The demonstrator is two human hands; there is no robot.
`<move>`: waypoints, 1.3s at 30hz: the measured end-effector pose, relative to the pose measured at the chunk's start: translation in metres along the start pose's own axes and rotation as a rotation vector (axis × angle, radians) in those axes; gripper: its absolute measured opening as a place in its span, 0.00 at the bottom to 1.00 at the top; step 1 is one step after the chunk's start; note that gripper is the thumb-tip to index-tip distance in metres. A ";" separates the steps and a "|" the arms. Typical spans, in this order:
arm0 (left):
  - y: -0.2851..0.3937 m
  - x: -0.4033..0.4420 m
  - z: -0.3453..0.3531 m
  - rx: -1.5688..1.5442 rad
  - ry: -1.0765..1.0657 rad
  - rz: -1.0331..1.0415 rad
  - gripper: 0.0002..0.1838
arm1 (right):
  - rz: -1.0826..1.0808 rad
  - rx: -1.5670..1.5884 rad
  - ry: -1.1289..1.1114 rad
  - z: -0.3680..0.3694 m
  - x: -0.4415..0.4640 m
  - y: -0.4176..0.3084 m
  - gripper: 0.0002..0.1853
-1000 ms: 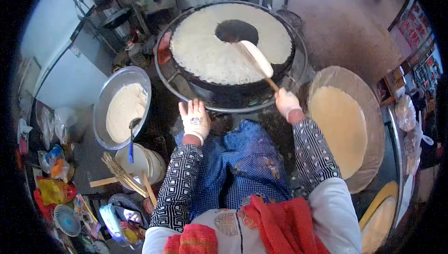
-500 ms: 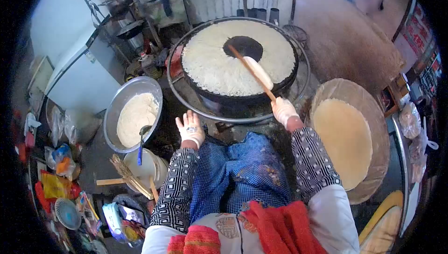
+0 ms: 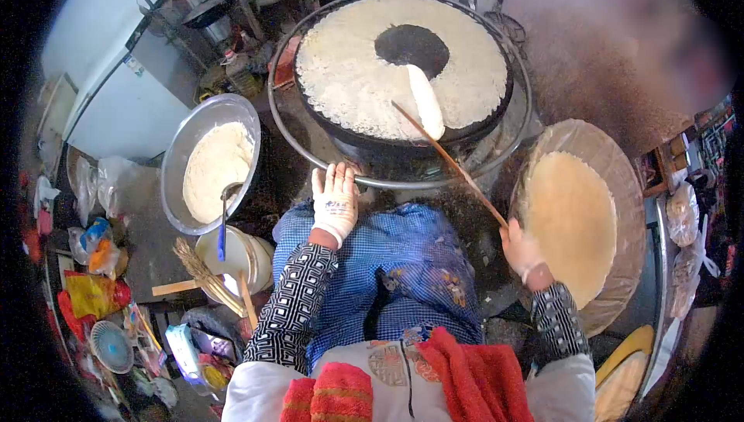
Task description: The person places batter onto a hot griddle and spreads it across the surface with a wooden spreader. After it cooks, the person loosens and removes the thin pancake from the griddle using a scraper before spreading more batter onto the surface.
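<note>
A wooden stick (image 3: 457,168) is grasped at its lower end by the right grip (image 3: 521,248), whose fingers are closed around it. The stick is slanted up and to the left, across a metal ring (image 3: 418,185), and its far tip is held over a pale layer (image 3: 341,85) spread on a round black griddle (image 3: 411,44). A long white lump (image 3: 425,104) is seen lying on that layer, between the dark bare middle of the griddle and its near edge. The lower end of the lump is passed closely by the stick; whether the two are touching cannot be told.

The left grip (image 3: 335,205), covered by a white glove, is released: the fingers are stretched out over the near part of the ring, and nothing is grasped.

To the left, a metal basin (image 3: 177,143) is filled with a pale mass (image 3: 221,170), over which a ladle (image 3: 222,242) with a blue handle is placed. Below the basin, a white bucket (image 3: 263,259) is partly covered by a straw brush (image 3: 198,265). To the right, round tan sheets (image 3: 572,224) are contained in a wide basket (image 3: 631,228) lined with clear plastic.
</note>
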State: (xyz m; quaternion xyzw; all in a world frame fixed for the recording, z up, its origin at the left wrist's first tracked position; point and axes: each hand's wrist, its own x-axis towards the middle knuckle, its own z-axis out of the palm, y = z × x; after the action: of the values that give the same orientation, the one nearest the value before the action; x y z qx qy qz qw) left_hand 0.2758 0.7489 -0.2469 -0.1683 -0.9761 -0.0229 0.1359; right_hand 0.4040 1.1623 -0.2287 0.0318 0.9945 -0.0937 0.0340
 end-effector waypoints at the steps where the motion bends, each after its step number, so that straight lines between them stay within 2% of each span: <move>1: -0.004 -0.001 0.001 -0.021 0.038 0.000 0.29 | -0.045 -0.033 0.054 0.004 0.025 -0.001 0.13; 4: -0.018 0.001 0.001 0.041 0.035 -0.023 0.30 | -0.082 -0.111 0.169 0.003 0.108 -0.017 0.13; 7: -0.026 0.005 -0.004 0.033 0.039 -0.081 0.28 | -0.101 -0.081 0.161 -0.015 0.156 -0.046 0.13; 10: -0.035 0.008 -0.004 0.020 0.048 -0.126 0.29 | -0.177 0.036 0.050 -0.028 0.148 -0.068 0.14; 12: -0.036 0.013 -0.015 -0.012 0.062 -0.167 0.30 | -0.160 -0.125 -0.055 -0.012 0.146 -0.064 0.16; 13: -0.037 0.016 -0.015 -0.011 0.070 -0.201 0.30 | -0.010 0.120 -0.039 0.008 0.154 -0.045 0.17; 15: -0.030 0.021 -0.021 -0.012 0.088 -0.168 0.28 | 0.019 0.093 0.070 -0.019 0.160 -0.054 0.18; 16: -0.021 0.019 -0.022 -0.049 0.082 -0.128 0.28 | -0.012 -0.083 0.112 -0.017 0.167 -0.048 0.18; 17: -0.007 0.015 -0.022 -0.045 0.065 -0.082 0.28 | -0.046 -0.120 0.128 -0.019 0.166 -0.053 0.16; 20: 0.037 0.002 -0.018 -0.109 0.047 0.004 0.30 | -0.152 -0.020 0.111 -0.024 0.142 -0.064 0.15; 21: 0.042 0.001 -0.015 -0.069 0.060 -0.011 0.30 | -0.195 -0.125 0.098 -0.010 0.144 -0.053 0.15; 22: 0.047 -0.003 -0.010 -0.028 0.067 -0.022 0.30 | -0.112 -0.099 0.053 0.000 0.148 -0.038 0.15; 25: 0.034 -0.004 -0.006 0.062 0.042 0.017 0.28 | 0.003 -0.120 0.102 -0.021 0.166 -0.037 0.11; 28: 0.020 -0.002 0.004 0.085 0.015 0.013 0.28 | -0.106 -0.076 0.155 -0.018 0.168 -0.049 0.16; 29: 0.020 -0.001 -0.003 0.107 -0.017 0.005 0.28 | -0.207 -0.114 0.193 -0.014 0.163 -0.051 0.17; 30: 0.018 0.000 -0.005 0.107 -0.039 -0.006 0.29 | -0.065 0.132 0.061 -0.010 0.160 -0.055 0.17; 32: 0.014 0.001 -0.003 0.173 -0.014 -0.009 0.29 | -0.051 0.054 0.087 -0.010 0.162 -0.051 0.16; 33: 0.011 0.002 -0.009 0.124 -0.028 -0.024 0.29 | -0.005 -0.136 0.154 -0.012 0.172 -0.047 0.16; 36: 0.004 0.007 -0.017 0.184 -0.003 -0.028 0.28 | -0.029 -0.107 0.147 -0.026 0.183 -0.050 0.14; 38: 0.003 0.010 -0.019 0.140 0.006 -0.064 0.27 | -0.136 -0.087 0.205 -0.024 0.172 -0.050 0.15; 39: -0.002 0.013 -0.019 0.118 -0.017 -0.103 0.28 | -0.179 -0.123 0.163 -0.020 0.170 -0.051 0.15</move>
State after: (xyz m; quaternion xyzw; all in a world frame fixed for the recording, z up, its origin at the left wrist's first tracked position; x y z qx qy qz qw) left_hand 0.2687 0.7497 -0.2252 -0.1096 -0.9842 0.0292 0.1357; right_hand 0.2296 1.1261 -0.2119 -0.0518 0.9967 -0.0323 -0.0534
